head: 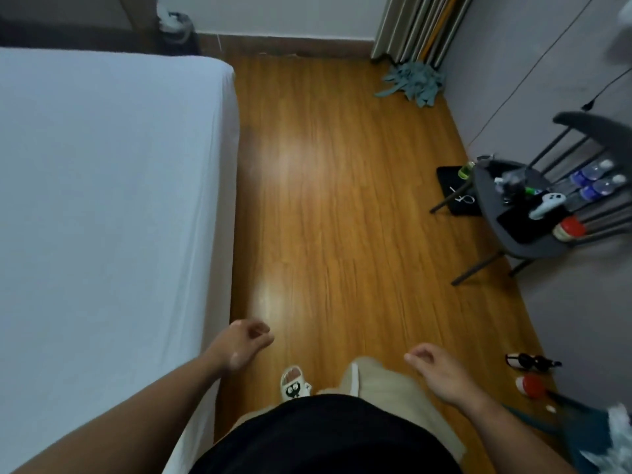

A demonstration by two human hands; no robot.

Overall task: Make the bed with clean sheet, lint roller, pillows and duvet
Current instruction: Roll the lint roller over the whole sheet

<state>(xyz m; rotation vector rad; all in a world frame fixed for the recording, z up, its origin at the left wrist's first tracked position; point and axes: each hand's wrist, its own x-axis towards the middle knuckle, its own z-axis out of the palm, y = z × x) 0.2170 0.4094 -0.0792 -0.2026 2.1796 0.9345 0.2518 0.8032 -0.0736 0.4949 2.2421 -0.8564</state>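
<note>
- Standing beside the bed, facing along its length; black top and beige trouser leg fill the bottom of the view.
- Left hand [244, 343]: fingers loosely curled, holding nothing, hanging just beside the mattress edge.
- Right hand [441, 374]: fingers also loosely curled and empty, over open floor [342, 200], well apart from the bed.
- Slipper [294, 384] on the forward foot: white, with a cartoon cat face printed on it; no lettering legible.
- Near right, low: a red-and-white cylinder [530, 386] and a black object [531, 361]. Cannot tell whether the cylinder is the lint roller.
- White sheet [102, 200] is already spread on the bed, lying smooth with only faint creases. It sits to the left of both hands; its long edge runs straight away from the person, parallel to the line of travel. Left hand is clearly the nearer one.
- Judgement: sheet stage looks done; pillows and duvet are not in view, so the coming move probably means fetching them or the roller.
- Mid right: grey chair [513, 234] holding clutter, including a red-topped cylinder [569, 229]. Water bottles [595, 181] with blue labels lie just behind it; label text too small to read.
- Black mat [451, 186] under the chair leg carries white marks, not readable.
- Far: teal mop head [410, 83] on the floor below the curtain [417, 25].
</note>
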